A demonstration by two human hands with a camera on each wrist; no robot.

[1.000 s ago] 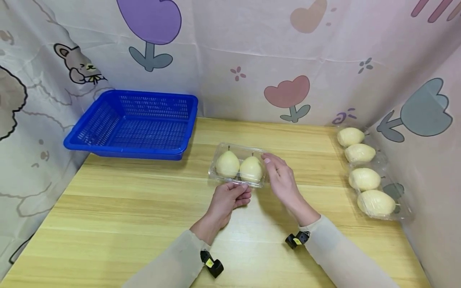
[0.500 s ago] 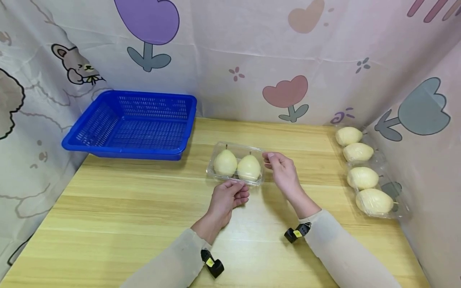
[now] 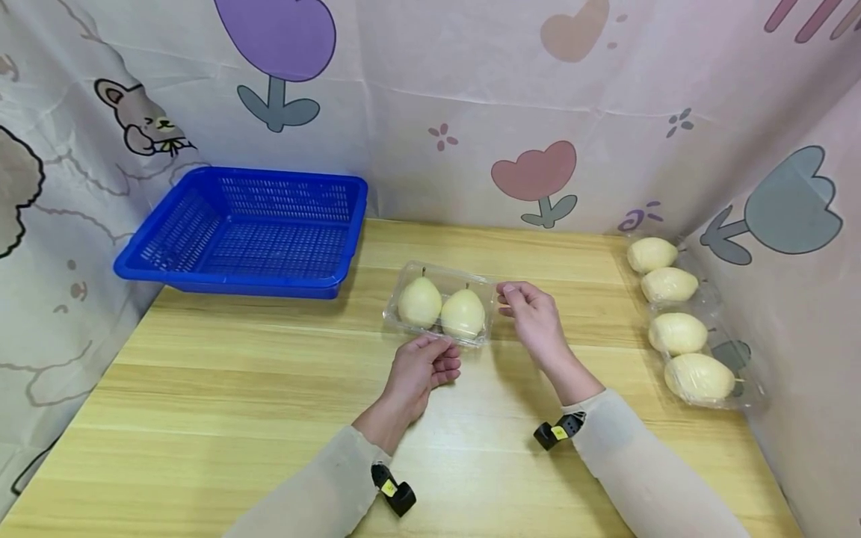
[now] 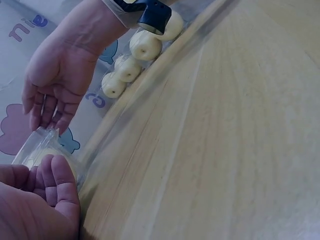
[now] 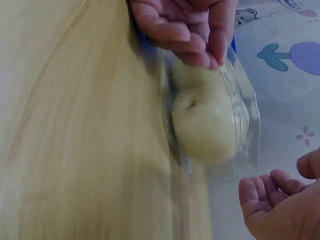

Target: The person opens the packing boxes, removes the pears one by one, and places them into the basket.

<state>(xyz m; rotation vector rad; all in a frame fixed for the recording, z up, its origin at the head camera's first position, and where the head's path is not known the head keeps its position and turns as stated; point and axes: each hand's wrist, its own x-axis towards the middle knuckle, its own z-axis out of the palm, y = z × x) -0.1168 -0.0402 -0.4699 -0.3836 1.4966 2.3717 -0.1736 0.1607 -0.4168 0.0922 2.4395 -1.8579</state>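
The left hand [image 3: 418,373] pinches the near lip of a clear box [image 3: 442,282] holding 2 pale pears [image 3: 420,302], toward the back edge of the tabletop [image 3: 269,388]. The right hand [image 3: 536,321], thumb and fingers apart, is just beside the box's right end; contact is unclear. 4 packaged pears [image 3: 678,333] line the right edge; a blue basket [image 3: 229,282] occupies the back left corner.

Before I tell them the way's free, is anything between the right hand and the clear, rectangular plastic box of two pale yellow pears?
Nothing visible stands between the bare right hand and the clear, rectangular plastic box: the hand is close beside its right end. The bare left hand pinches its near edge, out of the way.
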